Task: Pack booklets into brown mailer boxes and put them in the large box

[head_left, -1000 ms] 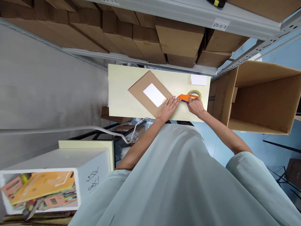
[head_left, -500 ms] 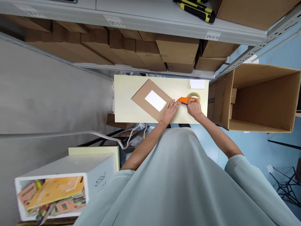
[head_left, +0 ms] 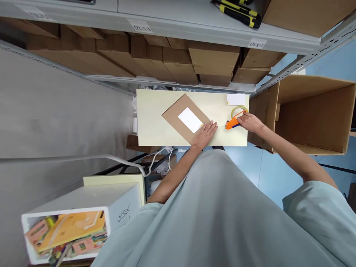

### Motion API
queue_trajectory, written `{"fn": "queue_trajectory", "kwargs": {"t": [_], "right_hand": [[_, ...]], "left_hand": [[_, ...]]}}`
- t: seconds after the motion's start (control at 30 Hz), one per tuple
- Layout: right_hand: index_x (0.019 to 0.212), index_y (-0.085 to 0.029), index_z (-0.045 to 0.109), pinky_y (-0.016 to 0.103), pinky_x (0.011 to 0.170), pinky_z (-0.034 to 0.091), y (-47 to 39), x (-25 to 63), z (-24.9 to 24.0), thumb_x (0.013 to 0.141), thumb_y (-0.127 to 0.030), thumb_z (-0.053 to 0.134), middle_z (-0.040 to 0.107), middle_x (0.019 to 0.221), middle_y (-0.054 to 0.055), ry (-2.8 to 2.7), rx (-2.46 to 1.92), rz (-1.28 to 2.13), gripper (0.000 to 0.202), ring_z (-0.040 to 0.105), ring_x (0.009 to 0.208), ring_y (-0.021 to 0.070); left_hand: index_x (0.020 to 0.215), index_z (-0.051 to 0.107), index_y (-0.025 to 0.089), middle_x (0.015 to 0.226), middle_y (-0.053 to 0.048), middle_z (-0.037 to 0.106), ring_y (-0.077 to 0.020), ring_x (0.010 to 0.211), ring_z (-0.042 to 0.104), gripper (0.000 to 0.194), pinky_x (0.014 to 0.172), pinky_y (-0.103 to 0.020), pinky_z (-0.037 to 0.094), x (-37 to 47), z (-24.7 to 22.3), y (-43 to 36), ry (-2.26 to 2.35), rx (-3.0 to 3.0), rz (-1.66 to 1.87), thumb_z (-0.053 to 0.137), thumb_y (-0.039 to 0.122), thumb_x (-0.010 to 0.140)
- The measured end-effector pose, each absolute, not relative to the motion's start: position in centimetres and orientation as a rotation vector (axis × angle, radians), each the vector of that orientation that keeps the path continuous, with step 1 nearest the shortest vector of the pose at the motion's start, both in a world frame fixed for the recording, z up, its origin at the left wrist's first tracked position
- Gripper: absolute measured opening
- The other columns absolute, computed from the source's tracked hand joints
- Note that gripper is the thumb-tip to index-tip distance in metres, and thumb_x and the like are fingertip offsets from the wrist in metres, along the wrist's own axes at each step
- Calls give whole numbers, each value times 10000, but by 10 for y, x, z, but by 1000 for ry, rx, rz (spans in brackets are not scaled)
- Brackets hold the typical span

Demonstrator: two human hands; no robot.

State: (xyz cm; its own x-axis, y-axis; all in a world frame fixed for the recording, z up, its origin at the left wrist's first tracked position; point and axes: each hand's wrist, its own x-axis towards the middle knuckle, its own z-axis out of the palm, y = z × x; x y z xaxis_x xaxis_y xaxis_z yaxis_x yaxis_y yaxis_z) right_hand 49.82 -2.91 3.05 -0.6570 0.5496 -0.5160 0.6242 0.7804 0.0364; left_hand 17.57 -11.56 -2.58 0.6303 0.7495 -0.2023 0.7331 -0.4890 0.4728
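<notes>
A flat brown cardboard parcel (head_left: 174, 114) lies slantwise on the cream table (head_left: 150, 129), with a white label (head_left: 190, 120) on its top face. My left hand (head_left: 205, 135) rests flat across the parcel's right corner, fingers stretched out. At the table's right end, my right hand (head_left: 250, 121) is closed around an orange tape dispenser (head_left: 231, 124), held apart from the parcel. The dispenser carries a tape roll with a yellowish rim (head_left: 233, 109). Behind it lies a small stack of white labels (head_left: 236, 99).
Cardboard boxes (head_left: 213, 61) fill the shelf behind the table, and yellow-black utility knives (head_left: 240, 15) lie on the upper shelf. A large open carton (head_left: 314, 115) stands to the right. At lower left is a white foam box (head_left: 116, 204) holding papers.
My right hand has carried the tape dispenser rightward, away from the parcel's corner, turning it. My left hand stays on the parcel. The view has shifted slightly.
</notes>
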Motion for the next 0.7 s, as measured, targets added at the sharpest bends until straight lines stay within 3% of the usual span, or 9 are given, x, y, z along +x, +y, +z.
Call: {"fn": "queue_trajectory", "kwargs": {"t": [0.17, 0.3, 0.5, 0.7], "right_hand": [[1277, -41, 671, 437, 1064, 362, -3, 509, 29, 1103, -319, 482, 796, 1176, 269, 2367, 986, -220, 378, 726, 1094, 336], [1304, 16, 620, 438, 1054, 359, -10, 491, 28, 1116, -381, 461, 800, 1096, 289, 2258, 1086, -218, 467, 762, 996, 341], [1334, 84, 583, 484, 1061, 368, -36, 430, 23, 1109, -258, 387, 774, 1083, 317, 2150, 1384, -350, 453, 769, 994, 366], [1323, 110, 616, 474, 946, 489, -56, 359, 4, 1090, -201, 356, 742, 1123, 359, 2073, 1644, -575, 467, 753, 1029, 395]], "left_hand": [[1752, 346, 166, 1783, -111, 355, -290, 1692, 227, 802, 1418, -618, 246, 174, -27, -115, 1141, 2331, 38, 340, -18, 971], [1741, 372, 156, 1787, -117, 353, -286, 1699, 229, 779, 1425, -597, 235, 172, -34, -115, 1141, 2328, 57, 360, -6, 980], [1733, 371, 109, 1808, -109, 317, -263, 1716, 154, 716, 1438, -560, 160, 172, -43, -117, 1145, 2333, 17, 249, 2, 1035], [1746, 357, 145, 1803, -113, 325, -266, 1718, 165, 733, 1437, -583, 143, 173, -48, -115, 1177, 2284, 93, 282, 12, 1029]]}}
